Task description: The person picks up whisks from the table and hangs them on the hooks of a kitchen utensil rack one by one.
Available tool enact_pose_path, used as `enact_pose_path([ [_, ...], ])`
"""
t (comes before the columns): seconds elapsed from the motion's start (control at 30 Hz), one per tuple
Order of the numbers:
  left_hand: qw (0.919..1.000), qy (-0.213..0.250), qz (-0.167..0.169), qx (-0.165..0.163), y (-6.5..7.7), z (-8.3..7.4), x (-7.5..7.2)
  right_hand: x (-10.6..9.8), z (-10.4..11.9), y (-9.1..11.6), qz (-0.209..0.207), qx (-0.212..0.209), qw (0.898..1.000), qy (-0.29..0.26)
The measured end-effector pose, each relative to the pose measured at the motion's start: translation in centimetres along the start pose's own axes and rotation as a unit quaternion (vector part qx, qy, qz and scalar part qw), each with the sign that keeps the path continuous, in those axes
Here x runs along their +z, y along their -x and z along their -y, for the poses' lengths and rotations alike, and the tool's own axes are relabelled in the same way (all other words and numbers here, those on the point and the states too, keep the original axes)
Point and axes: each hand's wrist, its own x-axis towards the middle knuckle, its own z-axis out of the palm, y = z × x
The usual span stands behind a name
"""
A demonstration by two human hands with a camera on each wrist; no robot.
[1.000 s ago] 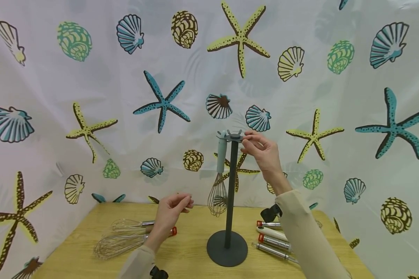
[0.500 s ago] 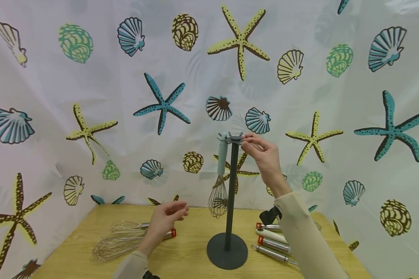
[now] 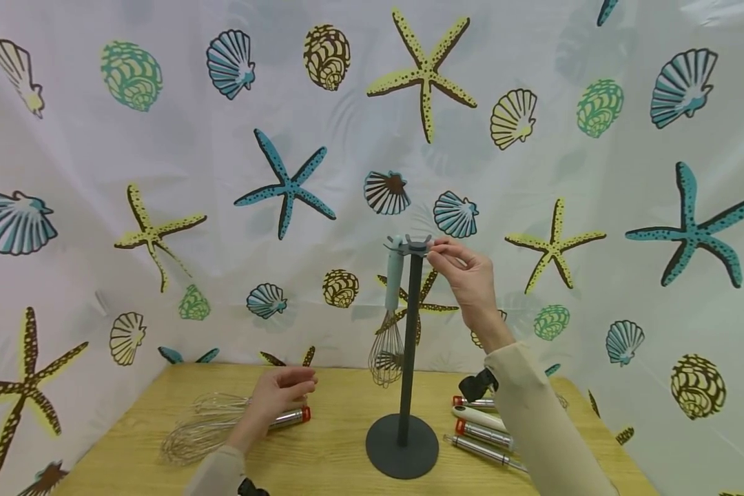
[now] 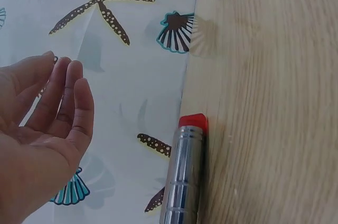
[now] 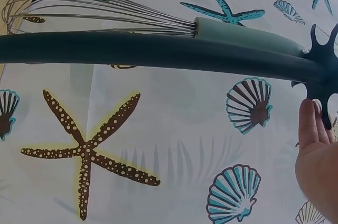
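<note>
A dark grey utensil stand (image 3: pixel 412 344) with a round base rises from the table, its top ringed with curved hooks (image 5: pixel 322 57). From a hook on its left side hangs a whisk (image 3: pixel 394 282) with a pale green handle and wire loops pointing down. My right hand (image 3: pixel 468 279) pinches a hook on the right side of the stand's top between thumb and fingers. Low to the left, my left hand (image 3: pixel 275 396) hovers with relaxed, slightly bent fingers and holds nothing. Beneath it lies a steel whisk handle (image 4: pixel 182 176) with a red end.
Several wire whisks (image 3: pixel 189 437) lie on the left of the wooden table (image 3: pixel 328 461). To the right, partly behind my right sleeve, are several handled tools, including a cream handle (image 3: pixel 479 417) and a steel handle (image 3: pixel 483 451). A shell-patterned curtain (image 3: pixel 347 103) surrounds the table.
My left hand has drifted left and down, away from the stand, over the whisks. The right hand keeps its pinch on the hook, and the hanging whisk stays in place.
</note>
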Motion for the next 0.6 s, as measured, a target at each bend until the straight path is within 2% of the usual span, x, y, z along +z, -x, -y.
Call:
enact_pose_path([
  [0.17,0.9997,-0.013,0.019,0.010,0.1,0.9,-1.1,0.1,-0.2,0.1,-0.004,-0.007,1.000,-0.006],
  [0.37,0.9974,-0.042,0.058,-0.014,0.0,1.6,-2.4,0.2,-0.1,0.3,-0.008,-0.015,1.000,-0.007],
  [0.6,0.9955,-0.050,0.079,-0.016,0.1,2.3,-3.6,0.2,-0.2,0.4,-0.010,-0.025,1.000,-0.006],
])
